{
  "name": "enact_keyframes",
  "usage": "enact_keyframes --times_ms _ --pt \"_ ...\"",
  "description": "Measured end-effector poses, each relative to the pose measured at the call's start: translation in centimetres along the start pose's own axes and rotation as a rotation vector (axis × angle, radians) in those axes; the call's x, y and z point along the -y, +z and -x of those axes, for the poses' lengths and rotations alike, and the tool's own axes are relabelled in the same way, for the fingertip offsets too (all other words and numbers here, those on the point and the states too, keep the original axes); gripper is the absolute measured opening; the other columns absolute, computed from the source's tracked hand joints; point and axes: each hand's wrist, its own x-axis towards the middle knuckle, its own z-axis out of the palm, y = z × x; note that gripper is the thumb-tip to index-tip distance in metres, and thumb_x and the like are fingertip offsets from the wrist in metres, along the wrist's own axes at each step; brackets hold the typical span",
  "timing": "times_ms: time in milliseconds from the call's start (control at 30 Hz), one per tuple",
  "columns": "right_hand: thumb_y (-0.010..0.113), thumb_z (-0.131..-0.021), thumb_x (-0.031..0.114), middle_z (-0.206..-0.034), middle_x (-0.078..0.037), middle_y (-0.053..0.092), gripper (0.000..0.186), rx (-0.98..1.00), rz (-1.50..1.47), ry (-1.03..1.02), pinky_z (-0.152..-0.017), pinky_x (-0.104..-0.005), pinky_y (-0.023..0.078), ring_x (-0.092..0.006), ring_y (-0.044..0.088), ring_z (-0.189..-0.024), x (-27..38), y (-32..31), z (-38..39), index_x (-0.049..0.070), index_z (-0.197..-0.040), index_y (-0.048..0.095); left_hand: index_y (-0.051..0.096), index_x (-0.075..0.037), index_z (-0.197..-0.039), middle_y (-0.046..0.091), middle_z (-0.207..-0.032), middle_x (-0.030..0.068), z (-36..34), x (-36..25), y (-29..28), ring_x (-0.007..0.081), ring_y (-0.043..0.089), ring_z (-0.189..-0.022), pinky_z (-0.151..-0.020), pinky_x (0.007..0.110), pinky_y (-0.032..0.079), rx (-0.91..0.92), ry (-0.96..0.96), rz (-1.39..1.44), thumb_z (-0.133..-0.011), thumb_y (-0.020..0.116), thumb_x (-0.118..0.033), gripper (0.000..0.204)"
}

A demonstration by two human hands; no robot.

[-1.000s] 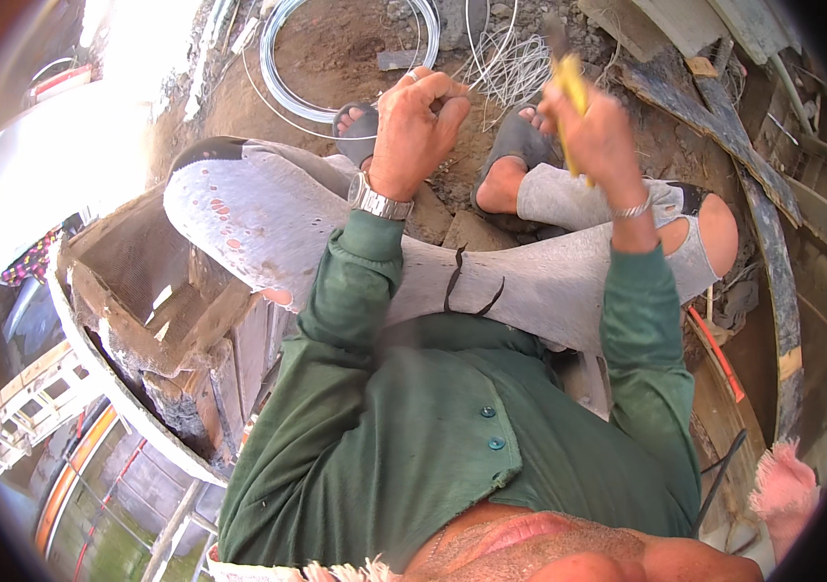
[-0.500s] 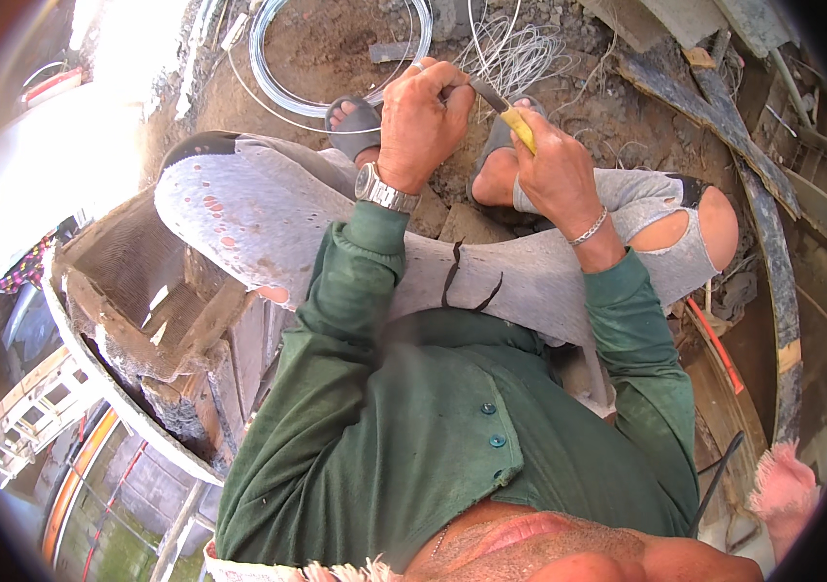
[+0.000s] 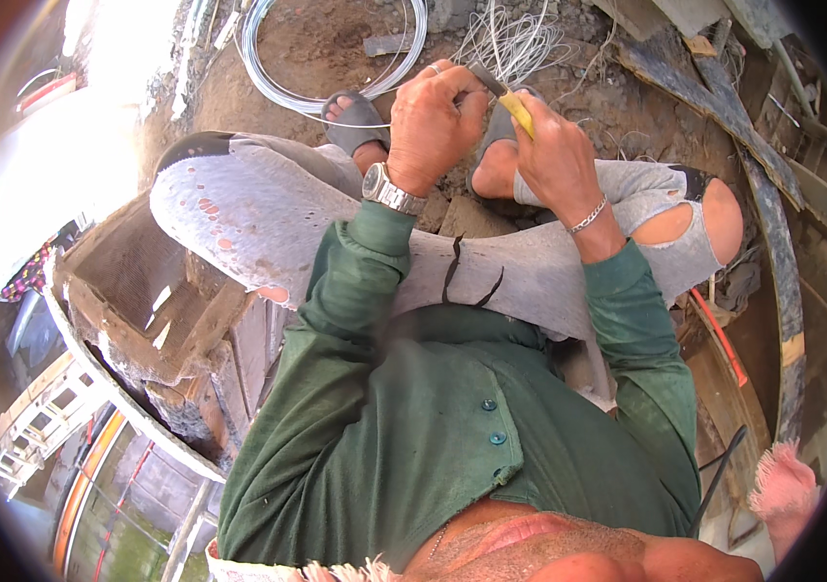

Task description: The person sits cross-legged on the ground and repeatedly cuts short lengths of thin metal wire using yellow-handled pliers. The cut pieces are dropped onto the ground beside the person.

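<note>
My right hand [image 3: 559, 160] is closed round a yellow-handled tool [image 3: 516, 113] with a flat, dark metal end; whether it is a knife or pliers I cannot tell. That dark end points up and left, beside the fingers of my left hand [image 3: 436, 126]. My left hand is closed with its fingers bent, and a thin pale wire [image 3: 360, 125] runs into it from the left. The wire's end is hidden by the fingers. A large coil of silvery wire [image 3: 250, 53] lies on the ground beyond my left foot.
A loose tangle of pale wire [image 3: 515, 48] lies on the soil ahead. Long weathered boards [image 3: 772, 262] stretch along the right, near a red-orange bar [image 3: 724, 339]. An open wooden box [image 3: 108, 291] stands at my left. My sandaled feet [image 3: 355, 121] are below my hands.
The view has shifted slightly. My left hand has moved a little right and down, and the tool's dark end stays beside its fingers. Both grips look the same.
</note>
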Motion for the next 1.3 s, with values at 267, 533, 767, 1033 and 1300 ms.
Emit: enact_keyframes --times_ms 267,533,767,1033,1300 --pt "0.068 -0.097 0.036 -0.09 -0.023 0.071 0.034 0.104 -0.259 0.002 -0.078 -0.0495 0.054 -0.0442 0.068 -0.084 -2.1 2.0 -1.2 0.001 -0.1 0.069 0.07 -0.006 -0.078 0.067 -0.077 0.0104 0.2 0.4 0.0 0.034 0.066 -0.073 -0.065 0.044 0.052 0.044 -0.026 0.051 -0.08 0.07 -0.009 0.004" --pt "0.068 -0.094 0.046 -0.088 -0.025 0.072 0.044 0.28 -0.076 0.272 -0.082 -0.0519 0.056 -0.0443 0.07 -0.093 -2.9 4.3 -3.9 0.003 -0.094 0.073 0.07 -0.004 -0.079 0.069 -0.083 0.0118 0.0 2.4 1.3 0.0355 0.067 -0.077 -0.07 0.047 0.053 0.06 -0.068 -0.253 -0.082 0.066 -0.008 0.006" --pt "0.066 -0.093 0.051 -0.118 -0.027 0.072 0.052 0.498 0.07 0.565 -0.092 -0.0516 0.056 -0.0439 0.07 -0.108 -8.5 6.4 -6.9 0.008 -0.12 0.076 0.071 -0.004 -0.089 0.068 -0.087 0.0158 -1.3 4.4 -2.4 0.0382 0.067 -0.087 -0.076 0.051 0.052 -0.04 -0.088 -0.337 -0.082 0.064 -0.004 0.01" --pt "0.063 -0.099 0.041 -0.089 -0.017 0.076 0.047 0.73 -0.175 0.489 -0.077 -0.0426 0.058 -0.0313 0.073 -0.087 -9.6 11.4 -6.4 -0.004 -0.107 0.073 0.077 -0.006 -0.111 0.072 -0.085 0.0094 -1.3 4.6 -2.2 0.0189 0.066 -0.074 -0.074 0.033 0.053 -0.123 -0.251 -0.016 -0.084 0.063 -0.003 0.031" --pt "0.081 -0.089 0.033 -0.079 -0.003 0.071 0.035 0.008 -1.089 0.34 -0.062 -0.0276 0.053 -0.0104 0.066 -0.068 0.7 3.8 -5.7 0.001 -0.101 0.072 0.077 -0.008 -0.117 0.072 -0.088 0.0143 -0.5 2.0 -0.2 0.0158 0.066 -0.07 -0.065 0.031 0.053 -0.003 -0.312 0.296 -0.09 0.061 -0.002 0.032"
